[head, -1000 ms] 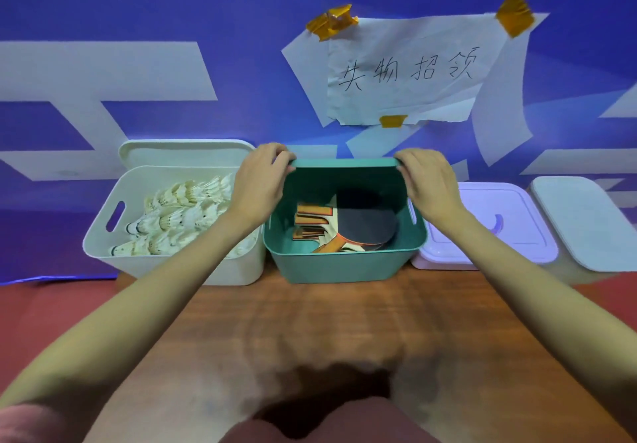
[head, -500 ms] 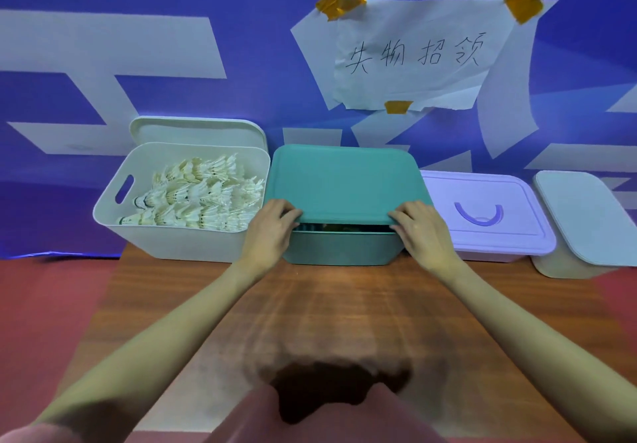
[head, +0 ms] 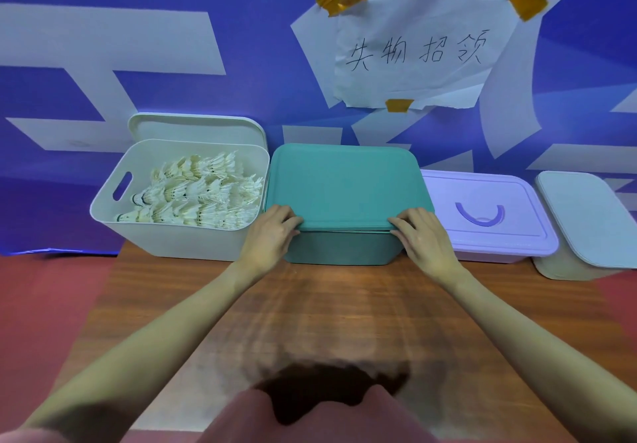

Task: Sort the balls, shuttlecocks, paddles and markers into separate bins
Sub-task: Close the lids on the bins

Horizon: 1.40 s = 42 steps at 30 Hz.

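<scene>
i am pinching the front edge of the teal lid point(head: 348, 184) on the teal bin point(head: 341, 248), mid-frame, with my left hand point(head: 270, 236) and right hand point(head: 422, 239), both arms reaching forward. the bin's contents are hidden. left of it, feathery shuttlecocks point(head: 200, 194) are filling the open white bin point(head: 172, 242).

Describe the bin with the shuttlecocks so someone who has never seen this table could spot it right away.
Four bins stand in a row along the back of the wooden table, against a blue wall. The white bin is the leftmost, beside the green bin. It alone is open, heaped with shuttlecocks, its lid propped behind it.
</scene>
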Tool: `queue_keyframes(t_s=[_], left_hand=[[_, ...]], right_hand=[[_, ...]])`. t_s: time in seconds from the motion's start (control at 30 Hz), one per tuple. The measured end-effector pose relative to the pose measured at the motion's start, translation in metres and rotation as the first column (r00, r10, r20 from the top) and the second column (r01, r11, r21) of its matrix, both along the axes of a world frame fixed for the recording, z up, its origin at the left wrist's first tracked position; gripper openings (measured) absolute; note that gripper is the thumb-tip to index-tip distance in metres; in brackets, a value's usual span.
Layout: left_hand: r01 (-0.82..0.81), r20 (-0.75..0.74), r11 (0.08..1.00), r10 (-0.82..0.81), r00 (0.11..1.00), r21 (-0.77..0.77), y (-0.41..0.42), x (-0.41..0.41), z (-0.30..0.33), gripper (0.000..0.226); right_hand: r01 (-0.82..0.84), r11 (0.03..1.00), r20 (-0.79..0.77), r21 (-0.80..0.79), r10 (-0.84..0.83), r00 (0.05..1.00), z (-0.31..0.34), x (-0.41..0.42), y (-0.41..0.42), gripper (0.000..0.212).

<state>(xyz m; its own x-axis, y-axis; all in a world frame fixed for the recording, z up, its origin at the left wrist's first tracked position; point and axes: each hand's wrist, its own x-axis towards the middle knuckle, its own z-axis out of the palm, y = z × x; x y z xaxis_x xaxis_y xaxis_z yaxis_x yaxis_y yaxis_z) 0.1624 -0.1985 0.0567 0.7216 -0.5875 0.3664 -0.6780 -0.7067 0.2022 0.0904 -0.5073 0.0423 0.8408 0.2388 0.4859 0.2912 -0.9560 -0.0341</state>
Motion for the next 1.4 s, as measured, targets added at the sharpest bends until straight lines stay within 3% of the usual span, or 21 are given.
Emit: queue_keyframes(t_s=[0.37, 0.77, 0.9, 1.0, 1.1, 1.23, 1.4], left_hand=[[0.0, 0.001, 1.0, 0.0, 1.0, -0.002, 0.0, 0.002, -0.002, 0.017], [0.041, 0.055, 0.999, -0.043, 0.998, 0.033, 0.001, 0.0, -0.008, 0.013], [0.06, 0.101, 0.996, -0.066, 0.993, 0.06, 0.002, 0.001, -0.01, 0.016], [0.073, 0.08, 0.994, -0.08, 0.994, 0.087, 0.009, 0.002, -0.016, 0.033], [0.115, 0.061, 0.984, -0.124, 0.99, 0.133, 0.02, 0.006, -0.016, 0.05], [0.155, 0.072, 0.96, -0.176, 0.982, 0.234, 0.032, 0.023, -0.005, 0.034], [0.345, 0.13, 0.847, -0.427, 0.895, 0.405, 0.045, 0.049, 0.003, 0.035]], right_hand=[[-0.042, 0.999, -0.029, 0.028, 0.043, 0.999, -0.008, 0.001, -0.009, 0.027], [-0.146, 0.986, 0.038, -0.084, 0.149, 0.988, -0.018, 0.0, -0.017, 0.023], [-0.108, 0.992, 0.048, -0.057, 0.111, 0.993, -0.022, -0.001, -0.014, 0.023], [-0.075, 0.997, 0.044, -0.012, 0.076, 0.996, -0.021, 0.001, -0.01, 0.022], [-0.053, 0.999, 0.015, 0.0, 0.053, 0.998, -0.021, 0.001, -0.007, 0.021], [-0.06, 0.998, -0.012, 0.03, 0.061, 0.998, -0.02, 0.001, -0.006, 0.02], [-0.035, 0.989, -0.062, 0.143, 0.044, 0.997, -0.024, 0.0, 0.0, 0.019]])
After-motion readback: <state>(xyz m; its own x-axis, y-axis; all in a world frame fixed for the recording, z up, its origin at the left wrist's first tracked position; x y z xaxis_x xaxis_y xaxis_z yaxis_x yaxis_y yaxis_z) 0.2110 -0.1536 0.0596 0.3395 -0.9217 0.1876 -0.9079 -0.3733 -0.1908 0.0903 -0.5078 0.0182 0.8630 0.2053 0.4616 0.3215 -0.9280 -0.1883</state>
